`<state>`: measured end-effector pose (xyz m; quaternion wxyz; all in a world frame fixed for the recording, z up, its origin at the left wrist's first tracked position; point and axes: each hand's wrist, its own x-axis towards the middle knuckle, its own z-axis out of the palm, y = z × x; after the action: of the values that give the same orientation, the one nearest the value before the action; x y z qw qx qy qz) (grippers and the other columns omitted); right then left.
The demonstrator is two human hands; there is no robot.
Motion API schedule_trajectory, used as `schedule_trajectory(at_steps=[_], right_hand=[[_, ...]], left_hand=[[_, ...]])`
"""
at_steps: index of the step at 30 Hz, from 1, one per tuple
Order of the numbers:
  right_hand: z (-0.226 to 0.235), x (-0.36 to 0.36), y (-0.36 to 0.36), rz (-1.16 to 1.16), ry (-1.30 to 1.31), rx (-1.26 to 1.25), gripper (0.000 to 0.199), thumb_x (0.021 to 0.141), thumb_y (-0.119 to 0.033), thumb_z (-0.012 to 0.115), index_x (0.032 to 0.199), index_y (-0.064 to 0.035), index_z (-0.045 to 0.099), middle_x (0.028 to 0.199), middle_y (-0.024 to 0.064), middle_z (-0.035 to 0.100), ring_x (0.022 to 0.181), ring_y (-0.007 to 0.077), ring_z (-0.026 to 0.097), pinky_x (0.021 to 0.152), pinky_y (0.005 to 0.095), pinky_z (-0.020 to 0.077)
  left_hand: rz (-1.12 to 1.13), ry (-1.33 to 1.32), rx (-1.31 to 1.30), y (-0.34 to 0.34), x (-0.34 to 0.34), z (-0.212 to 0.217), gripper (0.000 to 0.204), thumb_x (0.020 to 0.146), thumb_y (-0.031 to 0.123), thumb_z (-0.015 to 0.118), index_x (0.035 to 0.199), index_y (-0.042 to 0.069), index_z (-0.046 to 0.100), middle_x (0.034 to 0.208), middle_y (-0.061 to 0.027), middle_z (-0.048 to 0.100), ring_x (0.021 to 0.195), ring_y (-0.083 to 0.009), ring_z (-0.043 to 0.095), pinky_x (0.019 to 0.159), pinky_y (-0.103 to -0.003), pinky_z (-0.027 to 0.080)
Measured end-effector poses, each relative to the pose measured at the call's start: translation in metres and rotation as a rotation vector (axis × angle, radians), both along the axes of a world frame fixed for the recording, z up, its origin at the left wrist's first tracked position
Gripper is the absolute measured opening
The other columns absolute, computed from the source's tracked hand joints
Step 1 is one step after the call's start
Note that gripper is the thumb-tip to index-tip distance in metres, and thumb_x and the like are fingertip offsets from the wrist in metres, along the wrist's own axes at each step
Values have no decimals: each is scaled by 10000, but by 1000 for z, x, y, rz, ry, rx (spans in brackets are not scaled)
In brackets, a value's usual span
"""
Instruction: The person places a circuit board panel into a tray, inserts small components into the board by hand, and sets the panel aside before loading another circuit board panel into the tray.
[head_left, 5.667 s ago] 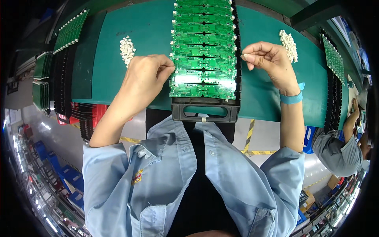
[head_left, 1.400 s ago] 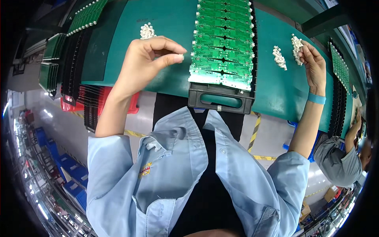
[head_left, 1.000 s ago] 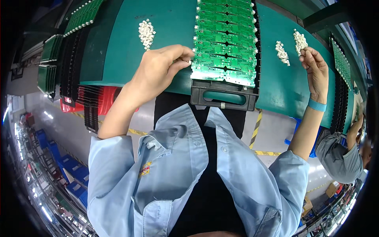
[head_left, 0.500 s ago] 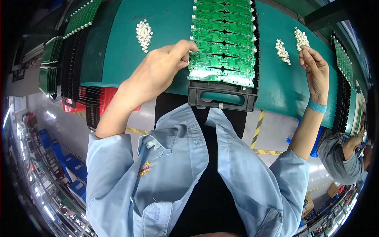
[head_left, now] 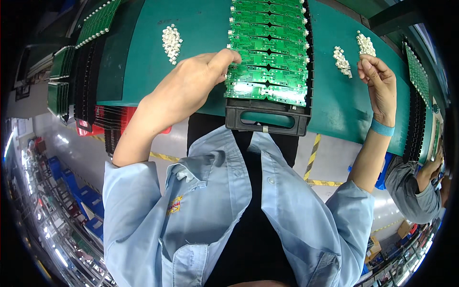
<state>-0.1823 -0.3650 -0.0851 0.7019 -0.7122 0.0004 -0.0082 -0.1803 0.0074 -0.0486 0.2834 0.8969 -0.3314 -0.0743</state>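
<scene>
A panel of green circuit boards (head_left: 268,60) lies in a black rack with a handle (head_left: 267,119), and small white connectors line its left and right edges. My left hand (head_left: 191,83) is at the panel's left edge, thumb and fingers pinched together against it; whatever they grip is hidden. Off to the right, my right hand (head_left: 380,88) hovers just in front of a heap of white connectors (head_left: 366,44). Its thumb and fingertips are closed together, and anything between them is too small to name.
On the green table (head_left: 201,24), another connector pile (head_left: 171,44) lies left of the rack and a smaller pile (head_left: 342,62) right of it. Racked boards (head_left: 98,21) stand at far left, more boards (head_left: 417,71) at far right. A person in a grey sleeve (head_left: 411,191) sits at right.
My right hand has shifted slightly left and its fingertips have drawn in a little. My left hand stays at the panel's left edge. The view has shifted a little.
</scene>
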Motion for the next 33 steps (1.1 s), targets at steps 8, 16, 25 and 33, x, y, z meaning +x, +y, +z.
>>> schedule_trajectory(at_steps=[8,16,25,33], right_hand=[[-2,0,2,0,10,0,211,833,-66,620,1019,35,616,819,85,632,663,91,546,603,161,422],[1,-1,18,2,-3,-30,196,820,-40,626,999,39,623,809,81,633,652,91,551,600,167,432],[1,-11,52,223,94,168,185,807,-11,627,984,43,639,773,87,634,645,116,582,562,168,434],[0,-14,55,239,104,226,182,796,-5,636,972,44,648,763,96,638,644,132,604,539,173,435]], left_hand=[[-22,-3,-16,-2,0,1,344,719,-97,578,1039,13,516,783,-84,577,636,-182,536,562,-292,419],[-23,-12,47,-4,-1,3,346,712,-98,584,1036,7,527,791,-88,587,644,-183,543,569,-284,425],[89,-12,-174,2,-5,-4,370,716,-65,623,1066,31,549,816,-104,600,672,-193,571,571,-292,438],[117,-33,-230,4,-13,-14,340,726,-62,633,1054,9,581,837,-77,605,694,-161,562,582,-257,443]])
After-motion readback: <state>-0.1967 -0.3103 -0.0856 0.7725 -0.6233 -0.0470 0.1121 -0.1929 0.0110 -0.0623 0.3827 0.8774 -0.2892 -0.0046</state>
